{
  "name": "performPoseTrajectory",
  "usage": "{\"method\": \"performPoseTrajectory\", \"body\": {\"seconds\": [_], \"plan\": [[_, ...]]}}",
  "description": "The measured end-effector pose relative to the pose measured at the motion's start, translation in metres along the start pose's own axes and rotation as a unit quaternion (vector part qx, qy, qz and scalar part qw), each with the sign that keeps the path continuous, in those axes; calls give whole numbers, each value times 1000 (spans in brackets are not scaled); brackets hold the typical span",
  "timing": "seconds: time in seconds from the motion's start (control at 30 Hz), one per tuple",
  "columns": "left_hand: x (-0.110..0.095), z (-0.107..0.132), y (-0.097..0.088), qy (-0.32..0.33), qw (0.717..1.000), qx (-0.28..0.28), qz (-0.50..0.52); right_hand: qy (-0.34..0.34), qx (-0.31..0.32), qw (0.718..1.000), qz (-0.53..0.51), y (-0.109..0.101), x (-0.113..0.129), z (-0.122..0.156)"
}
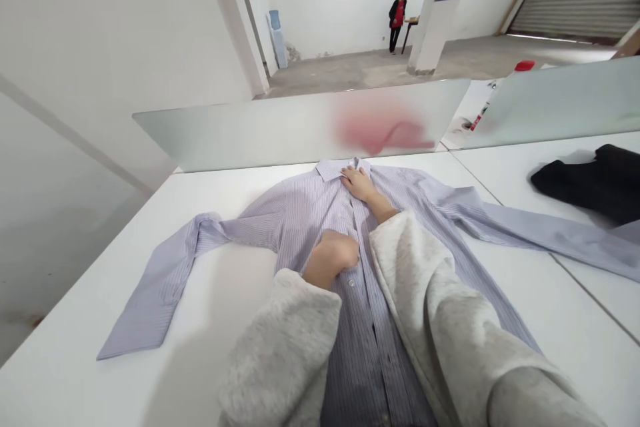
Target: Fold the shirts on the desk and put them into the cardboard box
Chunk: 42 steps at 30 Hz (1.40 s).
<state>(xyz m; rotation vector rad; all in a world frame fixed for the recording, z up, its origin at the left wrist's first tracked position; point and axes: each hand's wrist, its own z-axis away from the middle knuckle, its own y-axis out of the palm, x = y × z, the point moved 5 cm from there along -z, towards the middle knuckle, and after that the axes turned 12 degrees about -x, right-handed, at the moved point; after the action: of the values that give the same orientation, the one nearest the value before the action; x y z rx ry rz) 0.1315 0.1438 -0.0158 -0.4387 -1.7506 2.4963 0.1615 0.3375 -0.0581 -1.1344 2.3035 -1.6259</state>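
Note:
A lavender pinstriped button-up shirt (300,213) lies front up on the white table (210,320), its collar toward the far edge and both sleeves spread sideways. Just below the collar, my right hand (359,185) rests flat, fingers stretched over the top of the button placket. My left hand (333,255) is bent over the middle of the shirt front, beside the placket. It is blurred and its fingers are turned out of sight, so any grip on the cloth is hidden. Below it, the placket edges lie side by side with a small gap showing.
Frosted glass dividers (240,133) stand along the table's far edge, with a blurred red shape behind one. Black cloth (595,180) lies at the right, near the shirt's sleeve. Farther off, a person (399,17) stands by a small table near a pillar (430,33).

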Motion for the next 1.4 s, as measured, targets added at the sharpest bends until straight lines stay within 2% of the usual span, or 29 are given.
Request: {"method": "performPoseTrajectory", "body": {"seconds": [0.1, 0.27, 0.37, 0.43, 0.53, 0.63, 0.7, 0.83, 0.9, 1.07, 1.17, 1.2, 1.33, 1.4], "plan": [[0, 11, 2, -13, 999, 23, -29, 1, -4, 1000, 17, 0, 0, -1], [-12, 46, -8, 1, 996, -80, -46, -8, -3, 1000, 30, 0, 2, -1], [-23, 67, -6, 8, 990, -130, -47, -11, -4, 1000, 26, 0, 2, -2], [-33, 80, 6, 13, 991, -125, -35, -12, -6, 1000, 22, 1, 2, -2], [-50, 101, 33, 8, 995, -96, -3, -11, -9, 1000, 19, 2, 1, -3], [-65, 128, 57, -7, 996, -92, 17, -11, -10, 1000, 18, 4, 0, -3], [-74, 149, 68, 5, 996, -88, 30, -13, -11, 1000, 19, 5, -1, -3], [-71, 187, 93, 7, 995, -93, 31, -15, -12, 1000, 21, 7, -3, -4], [-61, 203, 110, 20, 991, -128, 38, -14, -11, 1000, 23, 8, -4, -4], [-44, 230, 142, 65, 952, -298, 27, -16, -13, 1000, 23, 8, -5, -4], [-47, 236, 154, 85, 937, -338, -35, -18, -14, 999, 23, 7, -5, -4], [-51, 239, 156, 100, 924, -362, -67, -18, -14, 999, 23, 7, -5, -4], [-65, 257, 163, 172, 838, -501, -130, -18, -19, 999, 22, 9, -6, -4], [-67, 262, 167, 188, 827, -517, -115, -17, -25, 999, 19, 10, -7, -5]]}}
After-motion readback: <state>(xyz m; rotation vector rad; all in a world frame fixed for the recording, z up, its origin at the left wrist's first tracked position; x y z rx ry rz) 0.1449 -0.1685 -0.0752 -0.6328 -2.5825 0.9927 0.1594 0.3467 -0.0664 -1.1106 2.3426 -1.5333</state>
